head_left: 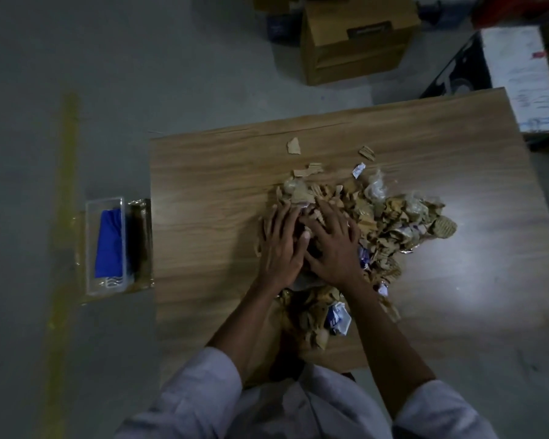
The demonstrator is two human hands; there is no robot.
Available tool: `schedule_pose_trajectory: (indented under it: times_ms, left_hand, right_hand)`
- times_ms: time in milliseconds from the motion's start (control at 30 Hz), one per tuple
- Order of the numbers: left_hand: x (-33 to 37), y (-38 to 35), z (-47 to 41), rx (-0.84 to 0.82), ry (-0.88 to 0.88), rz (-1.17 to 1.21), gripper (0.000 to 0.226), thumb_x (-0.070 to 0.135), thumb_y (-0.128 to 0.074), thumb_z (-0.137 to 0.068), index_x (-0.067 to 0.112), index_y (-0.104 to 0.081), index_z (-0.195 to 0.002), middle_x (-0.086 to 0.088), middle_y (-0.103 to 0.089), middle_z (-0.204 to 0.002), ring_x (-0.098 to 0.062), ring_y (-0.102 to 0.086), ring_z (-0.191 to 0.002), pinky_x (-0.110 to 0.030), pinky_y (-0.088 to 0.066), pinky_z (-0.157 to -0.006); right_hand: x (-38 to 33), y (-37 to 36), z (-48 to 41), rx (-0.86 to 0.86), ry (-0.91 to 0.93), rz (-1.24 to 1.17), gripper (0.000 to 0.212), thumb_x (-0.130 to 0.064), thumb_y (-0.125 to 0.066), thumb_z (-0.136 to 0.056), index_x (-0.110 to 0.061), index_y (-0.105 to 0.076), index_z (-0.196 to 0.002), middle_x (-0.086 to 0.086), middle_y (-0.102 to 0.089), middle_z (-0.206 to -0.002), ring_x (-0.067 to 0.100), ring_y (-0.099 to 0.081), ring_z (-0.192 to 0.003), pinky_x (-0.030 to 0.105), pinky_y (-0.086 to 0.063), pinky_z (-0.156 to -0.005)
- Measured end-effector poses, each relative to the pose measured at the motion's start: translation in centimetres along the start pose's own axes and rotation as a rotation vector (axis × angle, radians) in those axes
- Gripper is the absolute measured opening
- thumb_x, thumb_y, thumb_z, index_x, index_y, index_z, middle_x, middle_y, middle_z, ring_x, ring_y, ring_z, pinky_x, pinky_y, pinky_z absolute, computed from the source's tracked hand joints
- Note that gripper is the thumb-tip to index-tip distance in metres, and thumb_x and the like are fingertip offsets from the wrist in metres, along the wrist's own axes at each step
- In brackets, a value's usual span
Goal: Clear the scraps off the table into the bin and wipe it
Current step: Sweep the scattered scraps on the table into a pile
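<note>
Wood surface (pixel 203 223) on gray floor (pixel 76 58) w/ 1 yellow line (pixel 65 185). 1 brown box (pixel 355 45) behind. 1 clear tray (pixel 107 285) w/ 1 blue cloth (pixel 108 245) at left. 1 big scraps pile (pixel 387 217) mid-surface, abt 4 loose bits (pixel 293 145) past it. 2 hands: left hand (pixel 281 248) & right hand (pixel 335 248) side by side, flat on pile, fingers spread.

The scene is dim with a cool grey cast. A pale patch of glare lies on the right side of the table (pixel 203 191), so light seems to fall from above there. Deep shadow fills the near edge between the arms (pixel 251 327). The whole frame is soft, and the scraps (pixel 377 217) smear together. The boxes (pixel 358 39) at the top are blurred and lean with wide-angle distortion. The floor (pixel 29 90) darkens toward the corners.
</note>
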State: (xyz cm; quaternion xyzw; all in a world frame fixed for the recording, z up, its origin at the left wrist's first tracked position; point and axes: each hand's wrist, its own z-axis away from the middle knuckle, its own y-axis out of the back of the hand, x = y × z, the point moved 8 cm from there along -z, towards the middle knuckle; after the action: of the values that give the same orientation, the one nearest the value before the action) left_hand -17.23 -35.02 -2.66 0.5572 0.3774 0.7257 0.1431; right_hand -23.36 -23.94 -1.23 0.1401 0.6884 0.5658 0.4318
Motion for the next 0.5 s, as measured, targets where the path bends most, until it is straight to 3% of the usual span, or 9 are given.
schedule_pose_trajectory:
  times_ms: [67, 200, 333, 400, 500]
  left_hand:
    - [-0.3, -0.1, 0.2, -0.029, 0.008, -0.043, 0.061, 0.054, -0.024, -0.105, 0.025, -0.029, -0.158, 0.002, -0.019, -0.168, -0.018, -0.008, -0.157, -0.053, -0.005, -0.125]
    - [-0.7, 0.1, 1.1, -0.104, 0.004, -0.12, 0.064, 0.058, -0.024, -0.103, 0.03, -0.019, -0.161, 0.006, -0.006, -0.17, -0.02, 0.004, -0.157, -0.059, -0.003, -0.123]
    - [1.1, 3.5, 3.6, -0.001, -0.054, -0.099, 0.06, 0.046, -0.043, -0.106, 0.034, -0.021, -0.16, 0.004, -0.001, -0.17, -0.022, 0.011, -0.156, -0.051, 0.004, -0.125]
    - [1.7, 4.5, 6.4, 0.05, -0.072, -0.109, 0.063, 0.041, -0.051, -0.104, 0.028, -0.026, -0.16, -0.002, -0.005, -0.17, -0.025, 0.004, -0.157, -0.051, -0.002, -0.125]
    - [1.6, 4.2, 11.9, 0.044, -0.135, -0.214, 0.066, 0.045, -0.056, -0.1, 0.02, -0.034, -0.157, -0.015, -0.018, -0.166, -0.032, -0.025, -0.149, -0.049, -0.024, -0.118]
  right_hand:
    - [0.2, 0.3, 0.1, 0.03, -0.029, 0.005, 0.056, -0.058, -0.039, -0.097, -0.033, -0.048, -0.146, 0.004, -0.028, -0.166, 0.024, -0.017, -0.155, 0.049, -0.014, -0.119]
    - [0.0, -0.1, 0.4, -0.03, 0.003, 0.035, 0.064, -0.066, -0.025, -0.099, -0.033, -0.047, -0.149, 0.004, -0.023, -0.168, 0.024, -0.014, -0.156, 0.057, -0.016, -0.119]
    - [-1.1, 3.4, 1.6, 0.118, -0.003, 0.035, 0.056, -0.06, -0.046, -0.099, -0.033, -0.05, -0.148, 0.003, -0.018, -0.169, 0.026, -0.006, -0.157, 0.054, -0.004, -0.123]
    - [-1.3, 4.2, 3.8, 0.15, -0.032, -0.01, 0.057, -0.057, -0.057, -0.098, -0.033, -0.049, -0.148, 0.002, -0.013, -0.17, 0.026, -0.003, -0.158, 0.054, -0.004, -0.124]
    - [-0.4, 4.3, 8.6, 0.211, -0.118, -0.117, 0.062, -0.056, -0.06, -0.096, -0.029, -0.047, -0.149, 0.003, -0.015, -0.169, 0.026, -0.007, -0.157, 0.059, -0.016, -0.12]
